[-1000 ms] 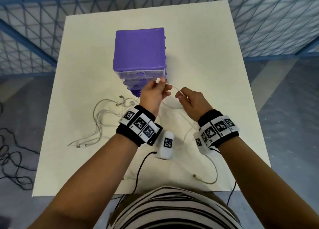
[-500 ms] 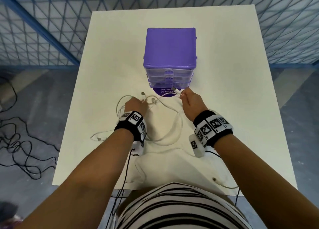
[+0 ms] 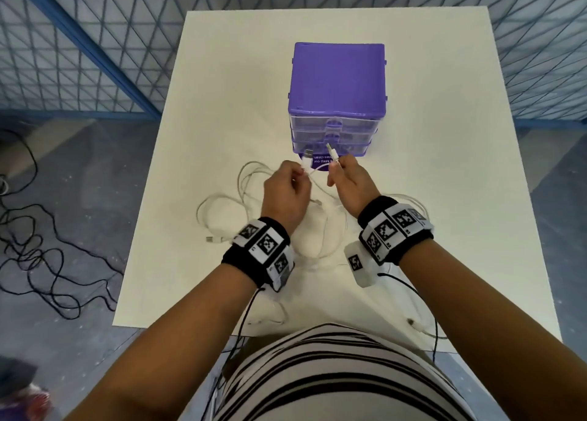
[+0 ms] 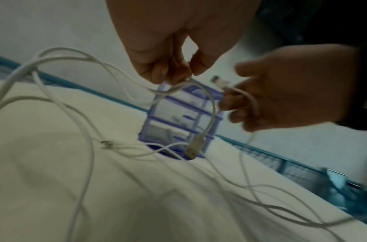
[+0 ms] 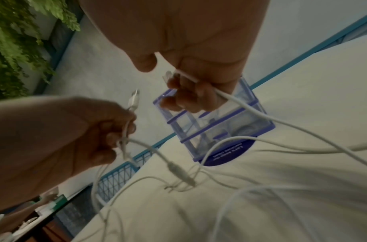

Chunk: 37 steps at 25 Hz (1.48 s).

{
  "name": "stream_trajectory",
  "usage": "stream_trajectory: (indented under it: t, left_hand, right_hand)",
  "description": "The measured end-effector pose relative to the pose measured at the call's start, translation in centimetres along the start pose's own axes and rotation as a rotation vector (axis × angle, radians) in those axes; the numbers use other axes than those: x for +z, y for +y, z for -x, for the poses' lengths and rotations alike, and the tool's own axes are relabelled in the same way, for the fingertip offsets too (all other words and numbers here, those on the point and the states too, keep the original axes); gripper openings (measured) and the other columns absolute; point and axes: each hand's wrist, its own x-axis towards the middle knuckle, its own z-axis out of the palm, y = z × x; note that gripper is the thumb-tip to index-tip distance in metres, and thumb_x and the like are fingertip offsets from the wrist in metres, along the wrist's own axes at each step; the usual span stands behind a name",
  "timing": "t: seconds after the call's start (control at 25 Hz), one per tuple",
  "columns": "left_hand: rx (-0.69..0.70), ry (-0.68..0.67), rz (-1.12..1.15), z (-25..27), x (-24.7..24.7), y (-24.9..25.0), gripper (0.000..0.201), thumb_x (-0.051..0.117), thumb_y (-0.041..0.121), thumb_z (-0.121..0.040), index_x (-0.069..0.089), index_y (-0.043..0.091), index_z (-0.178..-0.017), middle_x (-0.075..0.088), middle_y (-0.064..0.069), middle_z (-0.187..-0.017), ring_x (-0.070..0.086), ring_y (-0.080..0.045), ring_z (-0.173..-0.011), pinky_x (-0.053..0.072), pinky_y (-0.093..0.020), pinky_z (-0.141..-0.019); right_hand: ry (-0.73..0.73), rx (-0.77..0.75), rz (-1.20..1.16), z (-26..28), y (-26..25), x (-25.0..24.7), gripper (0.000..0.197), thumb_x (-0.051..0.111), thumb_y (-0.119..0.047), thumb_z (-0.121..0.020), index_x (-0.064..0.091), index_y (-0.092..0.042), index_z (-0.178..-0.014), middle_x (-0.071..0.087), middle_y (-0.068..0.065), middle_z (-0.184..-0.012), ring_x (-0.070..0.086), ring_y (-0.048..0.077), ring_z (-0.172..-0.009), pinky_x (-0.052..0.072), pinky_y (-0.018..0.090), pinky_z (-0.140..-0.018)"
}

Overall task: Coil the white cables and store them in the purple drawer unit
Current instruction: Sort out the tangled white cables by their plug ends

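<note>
**Two hands, two plug ends**

Two of our hands are holding white cable just in front of the drawer unit. We are pinching one cable with our left hand (image 3: 286, 192), fingers curled round it just below its plug (image 3: 306, 156), which is sticking up past the knuckles. We are gripping a second plug end (image 3: 331, 151) with our right hand (image 3: 351, 184), the cord running down through the curled fingers (image 5: 184, 91). Both hands are hovering above the table, close together but not touching.

From the left wrist view, a short loop of cord is hanging from our left fingers (image 4: 168, 72), with a flat metal-tipped plug (image 4: 194, 147) dangling at its end in front of the drawers.

Below and behind our hands, the white cables (image 3: 222, 204) are lying in loose, tangled loops on the white table (image 3: 222, 71), spreading mostly to our left and under our wrists. One more plug is resting on the table near our left wrist. We cannot tell which strand belongs to which cable.

Beyond our hands, the purple drawer unit (image 3: 338, 77) is standing upright near the middle of the table, its three clear drawers facing us and all pushed in. A round purple sticker (image 5: 228, 152) is lying under its front edge.

Black cords (image 3: 38, 249) are trailing across the floor to our left, and blue mesh fencing (image 3: 95, 39) is standing beyond the table.
</note>
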Motion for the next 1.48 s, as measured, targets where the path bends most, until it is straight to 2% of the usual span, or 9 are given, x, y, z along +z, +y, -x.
stream_trajectory:
  t: [0.2,0.36,0.44,0.56,0.76,1.0,1.24,1.36,1.48]
  left_hand:
    - [0.066,-0.180,0.032,1.8,1.4,0.2,0.024,0.053,0.019,-0.085,0.059,0.004,-0.103,0.066,-0.009,-0.086,0.055,-0.017,-0.076,0.045,-0.024,-0.073]
    - [0.287,-0.522,-0.152,2.0,1.5,-3.0,0.060,0.067,0.027,-0.067,0.048,0.005,-0.120,0.059,-0.012,-0.117,0.058,-0.026,-0.103,0.046,-0.034,-0.093]
    - [0.510,-0.584,-0.355,1.7,1.8,-4.2,0.055,0.065,0.009,-0.061,0.053,0.003,-0.115,0.055,-0.021,-0.124,0.062,-0.037,-0.098,0.052,-0.041,-0.085]
    - [0.691,-0.530,-0.412,1.5,2.3,-4.8,0.042,0.064,-0.004,-0.060,0.058,0.007,-0.099,0.062,-0.025,-0.116,0.068,-0.037,-0.083,0.058,-0.037,-0.065]
    - [0.848,-0.246,-0.423,1.5,2.7,-3.8,0.018,0.053,0.016,-0.078,0.045,0.018,-0.094,0.072,-0.011,-0.074,0.063,-0.028,-0.057,0.049,-0.028,-0.055]
    - [0.283,-0.053,0.214,2.3,1.4,-0.9,0.014,0.055,0.017,-0.087,0.067,0.010,-0.090,0.068,0.002,-0.082,0.063,0.002,-0.075,0.049,-0.017,-0.077]
    - [-0.269,0.135,0.671,1.3,1.9,1.6,0.020,0.042,0.010,-0.092,0.045,0.022,-0.077,0.066,0.003,-0.059,0.062,-0.025,-0.067,0.053,-0.041,-0.078]
    - [-0.195,0.055,0.492,2.2,2.2,1.5,0.020,0.049,0.008,-0.086,0.049,0.025,-0.074,0.066,-0.010,-0.074,0.063,-0.027,-0.072,0.056,-0.042,-0.078]
    - [-0.011,-0.086,0.368,3.5,2.1,0.9,0.019,0.050,0.003,-0.085,0.063,0.012,-0.096,0.070,-0.010,-0.091,0.064,-0.010,-0.081,0.052,-0.022,-0.081]
  right_hand:
    - [0.016,0.065,-0.036,-0.4,0.0,1.2,0.022,0.042,-0.020,-0.091,0.055,-0.004,-0.085,0.060,0.014,-0.082,0.053,0.025,-0.080,0.044,0.038,-0.079]
    - [0.088,0.165,-0.153,-0.2,0.9,-0.1,0.033,0.038,-0.015,-0.091,0.049,-0.017,-0.060,0.054,-0.001,-0.063,0.049,0.015,-0.060,0.038,0.025,-0.059]
    - [0.074,0.211,-0.266,0.1,0.9,-0.5,0.031,0.035,-0.015,-0.093,0.045,-0.019,-0.064,0.055,0.000,-0.063,0.051,0.012,-0.057,0.040,0.024,-0.056]
    - [0.053,0.222,-0.359,0.7,0.6,-0.8,0.028,0.032,-0.016,-0.095,0.042,-0.019,-0.069,0.056,0.001,-0.064,0.056,0.006,-0.052,0.044,0.018,-0.053]
    - [0.043,0.228,-0.409,1.2,0.8,-1.2,0.026,0.034,-0.016,-0.094,0.044,-0.018,-0.070,0.057,0.005,-0.065,0.054,0.015,-0.061,0.043,0.024,-0.058]
    - [0.129,0.240,-0.454,1.4,1.1,-1.9,0.025,0.033,-0.014,-0.094,0.046,-0.016,-0.073,0.058,0.003,-0.067,0.054,0.011,-0.055,0.044,0.019,-0.051]
    - [0.067,0.141,-0.373,1.9,0.0,-0.5,0.030,0.041,0.003,-0.085,0.041,-0.022,-0.069,0.044,-0.001,-0.065,0.044,0.013,-0.060,0.041,0.021,-0.055]
    - [-0.012,0.124,-0.420,2.1,-1.0,0.7,0.025,0.049,0.000,-0.084,0.043,-0.022,-0.074,0.048,-0.001,-0.070,0.048,0.012,-0.065,0.038,0.023,-0.059]
    - [0.028,0.116,-0.456,1.8,-1.4,1.1,0.008,0.052,-0.012,-0.087,0.047,-0.017,-0.085,0.050,-0.002,-0.073,0.051,0.009,-0.068,0.044,0.019,-0.062]
